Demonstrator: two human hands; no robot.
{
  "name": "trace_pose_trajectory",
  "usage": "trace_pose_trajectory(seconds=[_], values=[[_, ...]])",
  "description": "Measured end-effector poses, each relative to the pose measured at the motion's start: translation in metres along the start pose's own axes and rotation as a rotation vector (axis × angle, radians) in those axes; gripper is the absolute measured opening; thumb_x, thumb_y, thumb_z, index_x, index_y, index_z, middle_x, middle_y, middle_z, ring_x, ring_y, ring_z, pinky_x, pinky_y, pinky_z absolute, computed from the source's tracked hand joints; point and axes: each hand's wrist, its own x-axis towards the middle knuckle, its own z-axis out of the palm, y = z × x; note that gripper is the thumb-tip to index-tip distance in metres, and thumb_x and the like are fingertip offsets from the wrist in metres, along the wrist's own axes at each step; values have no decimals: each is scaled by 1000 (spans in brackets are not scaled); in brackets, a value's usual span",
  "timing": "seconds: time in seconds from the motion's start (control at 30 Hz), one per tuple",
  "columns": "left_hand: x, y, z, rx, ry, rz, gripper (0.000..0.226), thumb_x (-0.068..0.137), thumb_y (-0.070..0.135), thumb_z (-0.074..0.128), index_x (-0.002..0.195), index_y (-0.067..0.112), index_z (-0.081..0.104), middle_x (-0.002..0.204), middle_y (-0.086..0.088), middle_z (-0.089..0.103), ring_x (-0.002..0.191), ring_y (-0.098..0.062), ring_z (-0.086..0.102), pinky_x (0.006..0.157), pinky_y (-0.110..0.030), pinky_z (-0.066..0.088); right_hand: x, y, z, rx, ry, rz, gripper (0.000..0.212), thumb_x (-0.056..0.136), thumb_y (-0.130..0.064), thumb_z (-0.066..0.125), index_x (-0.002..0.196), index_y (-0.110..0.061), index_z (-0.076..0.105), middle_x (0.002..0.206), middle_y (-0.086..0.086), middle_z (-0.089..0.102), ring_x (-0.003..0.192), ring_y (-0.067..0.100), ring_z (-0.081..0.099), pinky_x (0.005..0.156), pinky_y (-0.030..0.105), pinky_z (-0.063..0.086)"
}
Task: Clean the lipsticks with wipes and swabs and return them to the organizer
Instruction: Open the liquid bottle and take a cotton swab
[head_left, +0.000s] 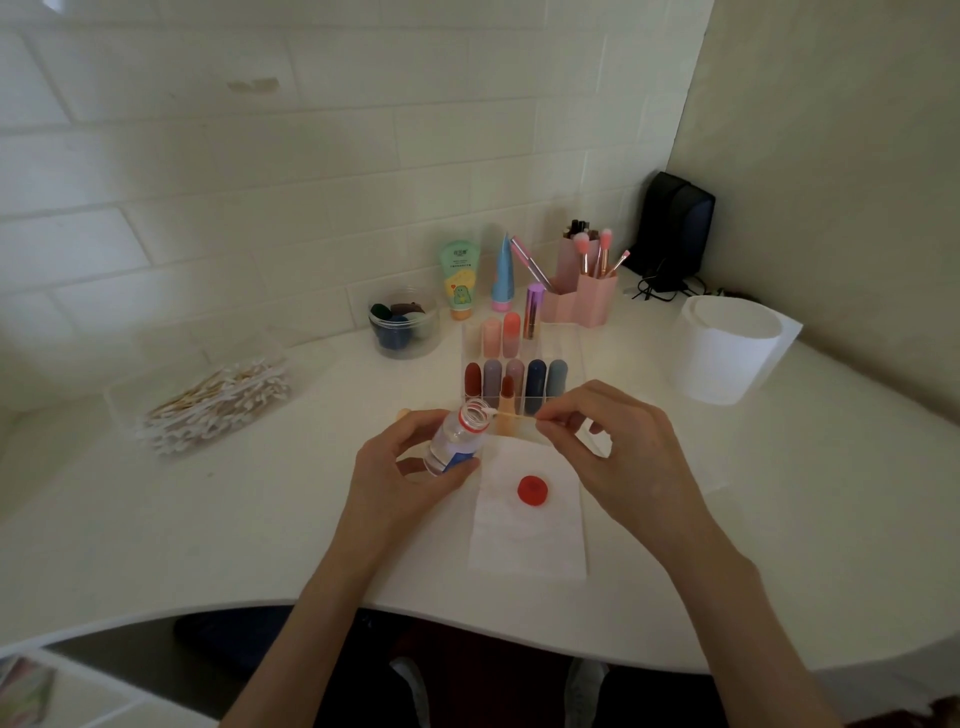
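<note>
My left hand (402, 470) grips a small clear bottle (457, 441) with a red neck ring, tilted and uncapped. My right hand (608, 447) pinches a cotton swab (511, 414) whose white tip sits at the bottle's mouth. The red cap (533, 490) lies on a white wipe (527, 519) spread on the table. Behind the hands stands a clear organizer (571, 348) holding several capped lipsticks (519, 376). An uncapped lipstick (507, 402) with a dark red bullet stands upright in front of it.
An open clear box of cotton swabs (218, 405) lies at the left. A roll of white wipes (727, 353) stands at the right. Behind are a jar (404, 325), two tubes (460, 278), a pink brush holder (584, 288) and a black device (675, 223).
</note>
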Motion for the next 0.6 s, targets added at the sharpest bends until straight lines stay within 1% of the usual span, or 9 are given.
trace_pose_trajectory(seconds=[0.07, 0.13, 0.23, 0.33, 0.5, 0.6], values=[[-1, 0, 0, -1, 0, -4, 47, 81, 25, 85, 124, 24, 68, 117, 11, 72, 108, -7, 66, 85, -19, 57, 0, 0, 0, 12, 11, 4, 5, 91, -18, 76, 95, -20, 75, 88, -11, 68, 76, 6, 62, 72, 18, 49], [-1, 1, 0, -3, 0, -3, 47, 81, 25, 85, 124, 25, 68, 117, 14, 71, 108, -6, 66, 84, -16, 56, 0, 0, -1, 28, 18, 10, 5, 91, -19, 75, 96, -20, 75, 88, -13, 67, 77, 6, 62, 72, 17, 48], [-1, 2, 1, -3, 1, -6, 47, 81, 26, 85, 124, 25, 68, 117, 14, 71, 108, -4, 65, 84, -15, 55, 0, 0, -1, 20, -11, 12, 4, 92, -19, 74, 96, -21, 75, 88, -14, 66, 78, 5, 62, 73, 18, 49], [0, 2, 1, -1, -4, -15, 47, 81, 27, 84, 125, 26, 68, 117, 15, 71, 108, -2, 65, 85, -13, 54, -1, -1, -1, 14, -28, 22, 4, 93, -21, 72, 97, -22, 74, 88, -14, 67, 77, 5, 61, 73, 15, 48], [-1, 2, 0, 6, 5, -14, 47, 80, 26, 85, 124, 26, 67, 116, 15, 71, 107, -1, 65, 85, -13, 54, -3, -3, 3, -14, -45, 34, 5, 92, -20, 74, 97, -20, 75, 89, -10, 67, 78, 7, 60, 72, 17, 48], [-1, 2, 0, 8, 1, -8, 49, 79, 24, 85, 125, 25, 67, 116, 14, 71, 106, -2, 66, 85, -16, 55, -4, -3, 4, 7, -53, 64, 6, 92, -22, 74, 97, -21, 76, 89, -12, 67, 78, 6, 60, 72, 14, 44]])
